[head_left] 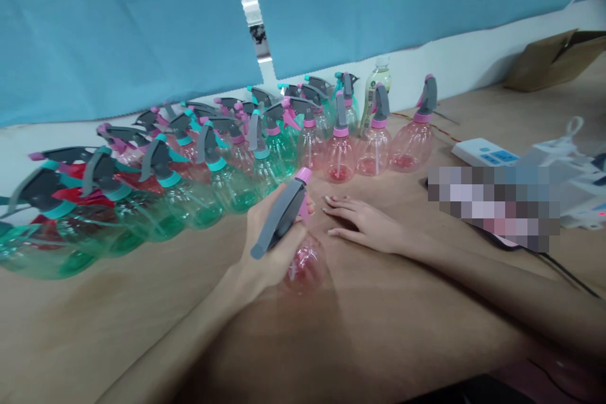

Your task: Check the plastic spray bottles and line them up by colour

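Green and pink spray bottles (189, 205) are crowding the left and far table (402, 328) as my left hand (274, 246) is gripping a pink spray bottle (307, 265), nozzle pointing far, body upright; my open right hand (362, 224) is resting nearby.

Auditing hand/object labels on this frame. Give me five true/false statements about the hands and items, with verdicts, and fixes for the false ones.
1. The left hand grips a pink-bodied spray bottle. True.
2. The right hand is wrapped around a bottle. False: it lies open on the table, holding nothing.
3. The gripped bottle's nozzle tip is teal. False: it is pink.
4. A labeled drink bottle stands behind the front pink spray bottles. True.
5. The cardboard box sits left of the spray bottles. False: it is to their right.
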Action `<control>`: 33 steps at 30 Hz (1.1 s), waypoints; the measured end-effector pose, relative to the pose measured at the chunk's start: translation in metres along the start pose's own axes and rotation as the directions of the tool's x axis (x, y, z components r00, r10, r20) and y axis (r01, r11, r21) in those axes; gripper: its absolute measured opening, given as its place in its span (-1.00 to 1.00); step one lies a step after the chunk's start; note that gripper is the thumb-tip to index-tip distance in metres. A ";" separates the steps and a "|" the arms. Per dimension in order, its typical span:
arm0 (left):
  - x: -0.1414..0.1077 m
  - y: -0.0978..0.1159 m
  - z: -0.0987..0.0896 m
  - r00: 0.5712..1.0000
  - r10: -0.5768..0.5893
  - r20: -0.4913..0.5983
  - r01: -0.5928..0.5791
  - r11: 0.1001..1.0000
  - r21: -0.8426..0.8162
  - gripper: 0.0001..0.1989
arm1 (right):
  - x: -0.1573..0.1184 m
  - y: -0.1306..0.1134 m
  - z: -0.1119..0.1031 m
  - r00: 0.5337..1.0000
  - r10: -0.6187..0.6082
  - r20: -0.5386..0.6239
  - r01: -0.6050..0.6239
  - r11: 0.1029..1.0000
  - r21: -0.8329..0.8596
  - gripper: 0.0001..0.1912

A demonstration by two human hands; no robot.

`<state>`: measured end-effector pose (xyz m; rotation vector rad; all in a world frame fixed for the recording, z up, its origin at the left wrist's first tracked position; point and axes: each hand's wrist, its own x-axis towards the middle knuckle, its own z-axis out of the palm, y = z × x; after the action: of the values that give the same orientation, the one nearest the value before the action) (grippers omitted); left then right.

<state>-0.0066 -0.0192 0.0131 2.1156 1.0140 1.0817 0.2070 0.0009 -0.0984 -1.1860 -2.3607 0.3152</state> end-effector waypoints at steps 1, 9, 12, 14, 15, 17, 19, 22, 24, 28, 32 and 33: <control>0.000 0.000 0.000 1.000 -0.004 -0.002 0.004 1.000 0.004 -0.94 | 0.000 0.000 0.000 1.000 -0.001 -0.001 0.001 1.000 0.000 -0.41; -0.005 -0.007 0.002 0.998 -0.056 -0.005 0.056 0.998 -0.021 -0.83 | 0.000 0.000 0.000 1.000 0.003 0.018 -0.003 1.000 -0.010 -0.40; -0.004 -0.006 0.003 0.998 -0.065 0.001 0.065 0.997 -0.030 -0.75 | 0.000 0.000 -0.001 1.000 0.011 0.029 -0.010 1.000 -0.014 -0.39; -0.004 -0.004 0.004 0.998 -0.060 -0.022 0.060 0.998 -0.014 -0.73 | 0.000 0.000 -0.001 1.000 0.011 0.024 -0.010 1.000 -0.011 -0.40; -0.004 -0.004 0.005 0.998 -0.058 -0.038 0.058 0.998 0.001 -0.73 | 0.000 0.000 0.000 1.000 0.009 0.021 -0.009 1.000 -0.009 -0.40; -0.003 -0.004 0.005 0.997 -0.049 -0.066 0.051 0.998 0.029 -0.76 | 0.000 0.001 0.000 1.000 0.007 0.016 -0.007 1.000 -0.007 -0.40; -0.004 -0.006 0.006 0.997 -0.038 -0.068 0.041 0.998 0.043 -0.76 | 0.000 0.001 0.000 1.000 0.004 0.013 -0.004 1.000 -0.006 -0.40; -0.006 -0.009 0.006 0.997 -0.054 -0.053 0.056 0.998 0.039 -0.81 | 0.000 0.001 0.000 1.000 0.003 0.013 -0.003 1.000 0.000 -0.39; -0.006 -0.010 0.006 0.996 -0.069 -0.051 0.071 0.997 0.039 -0.88 | 0.000 0.001 -0.001 1.000 0.002 0.012 -0.002 1.000 0.003 -0.38; -0.006 -0.008 0.007 0.993 -0.081 -0.082 0.083 0.996 0.026 -0.97 | 0.000 0.002 0.001 1.000 -0.005 -0.001 0.005 1.000 0.008 -0.40; -0.005 -0.006 0.010 0.992 -0.087 -0.097 0.084 0.996 -0.030 -0.88 | 0.001 0.003 0.001 1.000 -0.018 -0.006 0.018 1.000 0.014 -0.42; -0.005 -0.006 0.010 0.993 -0.083 -0.086 0.080 0.996 -0.036 -0.84 | 0.001 0.003 0.000 1.000 -0.030 -0.003 0.030 0.999 0.019 -0.44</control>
<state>-0.0023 -0.0215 0.0010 1.9986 1.1069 1.1509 0.2089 0.0034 -0.0990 -1.1398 -2.3654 0.3251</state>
